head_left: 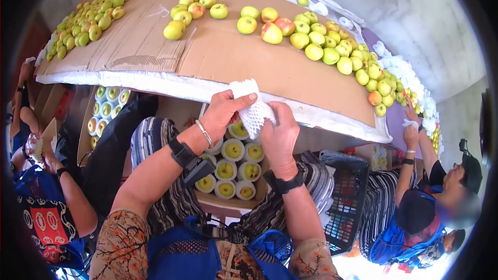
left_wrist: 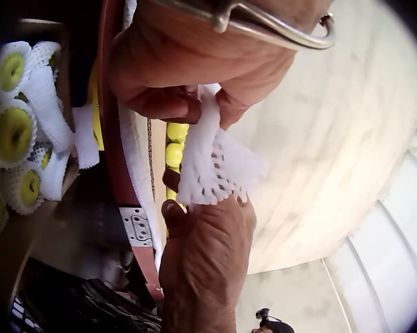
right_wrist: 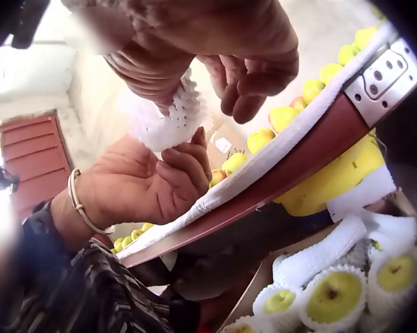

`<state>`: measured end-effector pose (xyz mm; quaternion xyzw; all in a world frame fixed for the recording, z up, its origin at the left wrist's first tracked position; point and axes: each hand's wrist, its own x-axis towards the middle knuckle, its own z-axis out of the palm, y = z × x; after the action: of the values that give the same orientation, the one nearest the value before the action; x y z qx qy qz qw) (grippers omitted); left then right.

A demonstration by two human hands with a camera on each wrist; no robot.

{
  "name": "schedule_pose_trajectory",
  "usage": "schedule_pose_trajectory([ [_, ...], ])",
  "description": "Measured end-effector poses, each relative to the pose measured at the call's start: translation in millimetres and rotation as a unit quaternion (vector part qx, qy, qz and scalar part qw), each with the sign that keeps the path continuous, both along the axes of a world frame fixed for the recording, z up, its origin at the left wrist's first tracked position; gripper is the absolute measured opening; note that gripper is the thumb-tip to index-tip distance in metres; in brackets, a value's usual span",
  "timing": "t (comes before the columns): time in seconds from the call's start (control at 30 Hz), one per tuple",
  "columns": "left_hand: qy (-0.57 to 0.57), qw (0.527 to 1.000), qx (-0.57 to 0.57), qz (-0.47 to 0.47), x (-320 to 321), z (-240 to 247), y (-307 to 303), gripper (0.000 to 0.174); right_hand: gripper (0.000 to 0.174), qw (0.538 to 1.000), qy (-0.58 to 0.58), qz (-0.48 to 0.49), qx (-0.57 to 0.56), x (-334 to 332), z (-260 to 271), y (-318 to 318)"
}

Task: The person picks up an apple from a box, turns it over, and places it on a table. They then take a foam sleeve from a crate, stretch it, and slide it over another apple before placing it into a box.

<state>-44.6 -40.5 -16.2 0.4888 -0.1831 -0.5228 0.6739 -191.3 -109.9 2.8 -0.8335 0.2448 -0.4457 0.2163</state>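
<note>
A white foam fruit net (head_left: 252, 111) is stretched between my two hands above the table's front edge. My left hand (head_left: 223, 116) pinches its narrower end between thumb and fingers. My right hand (head_left: 281, 137) has hold of the wider end, and its digits reach into the opening. In the left wrist view the foam net (left_wrist: 212, 163) hangs flattened, its mesh spread toward the right hand (left_wrist: 212, 257). The right wrist view shows part of the right hand inside the net (right_wrist: 170, 125), its other fingers loosely bent. No apple shows within the net.
Below, a carton holds net-wrapped apples (head_left: 225, 170). Loose apples (head_left: 314, 44) lie on the cardboard-covered table (head_left: 228, 54), with white nets (head_left: 399, 67) piled at right. A black crate (head_left: 345, 197) stands right of my knees. Other people sit at both sides; one arm (head_left: 411, 135) reaches toward apples.
</note>
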Motion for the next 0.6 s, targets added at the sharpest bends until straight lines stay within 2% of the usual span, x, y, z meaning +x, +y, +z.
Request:
schedule_pose_trajectory([
  [0.13,0.037,0.999,-0.018,-0.012,0,10,3,0.025,0.018,0.965,-0.034,-0.030,0.260,-1,8,2],
  [0.23,0.058,0.997,-0.045,0.017,1,7,-2,0.027,0.021,0.984,-0.004,-0.020,0.175,6,3,0],
  [0.37,0.077,0.992,-0.054,0.085,-6,24,-2,0.027,0.024,0.986,0.023,0.001,0.167,9,5,11],
  [0.47,0.075,0.992,-0.078,0.060,-1,16,-2,0.034,0.022,0.982,-0.015,0.009,0.186,10,5,10],
  [0.6,0.113,0.988,-0.101,0.014,1,31,6,0.035,0.021,0.980,-0.026,0.019,0.196,15,4,8],
])
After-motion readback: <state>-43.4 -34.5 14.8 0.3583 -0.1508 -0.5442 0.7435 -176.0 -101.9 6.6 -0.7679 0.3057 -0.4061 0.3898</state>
